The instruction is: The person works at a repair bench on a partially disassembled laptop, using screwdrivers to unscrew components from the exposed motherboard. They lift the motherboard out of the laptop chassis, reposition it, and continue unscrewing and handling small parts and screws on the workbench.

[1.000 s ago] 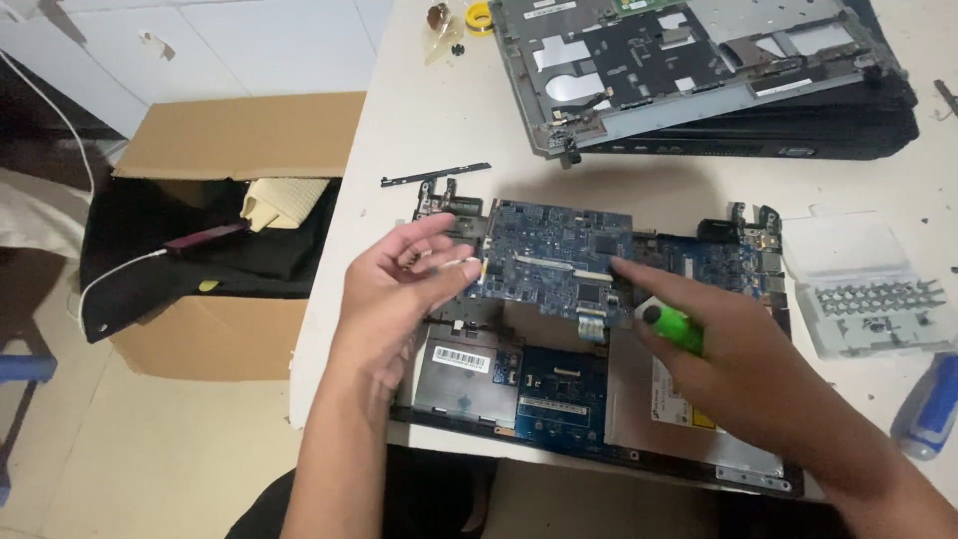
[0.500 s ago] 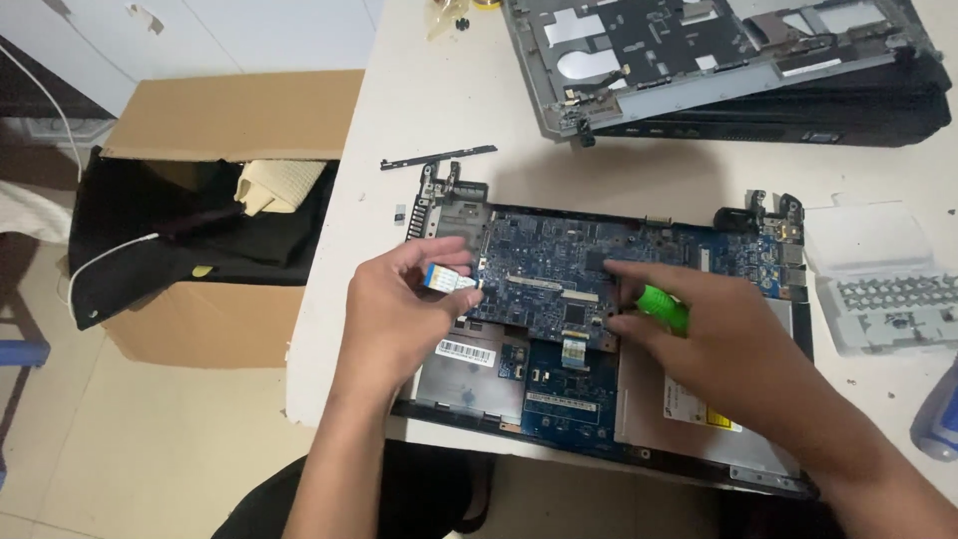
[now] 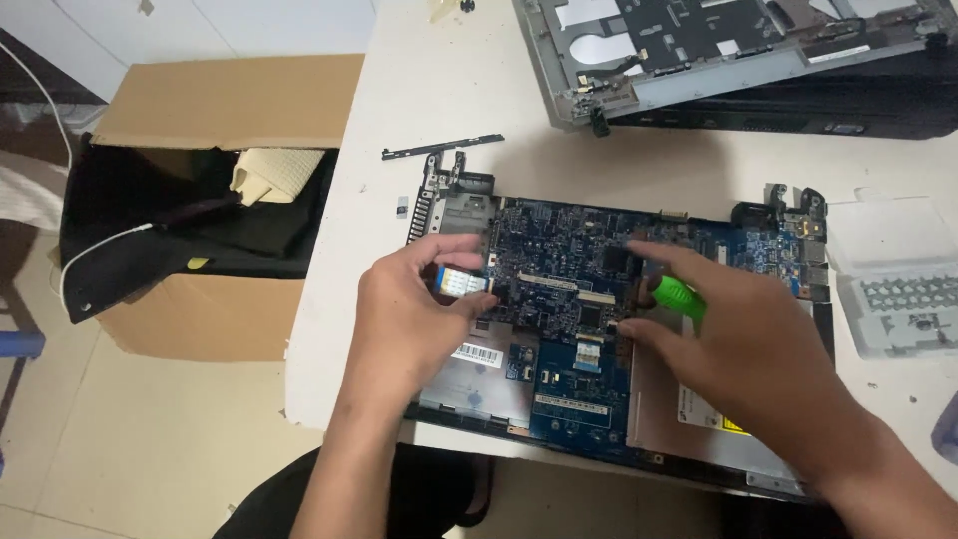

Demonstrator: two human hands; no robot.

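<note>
A white table [image 3: 439, 110] fills most of the frame, with tiled floor at the lower left. At the centre, the left hand [image 3: 414, 314] pinches the left edge of a blue circuit board [image 3: 559, 265] between thumb and fingers, beside a pale ribbon cable [image 3: 461, 281]. The right hand [image 3: 743, 344] presses its fingertips on the board's right part while its palm closes round a green-handled tool [image 3: 679, 296]. The board lies in an opened laptop base [image 3: 499, 384]. At the right edge sits a clear bit case [image 3: 898, 284]; at the top, a grey laptop shell [image 3: 639, 90]; at the left, an open cardboard box [image 3: 220, 105].
</note>
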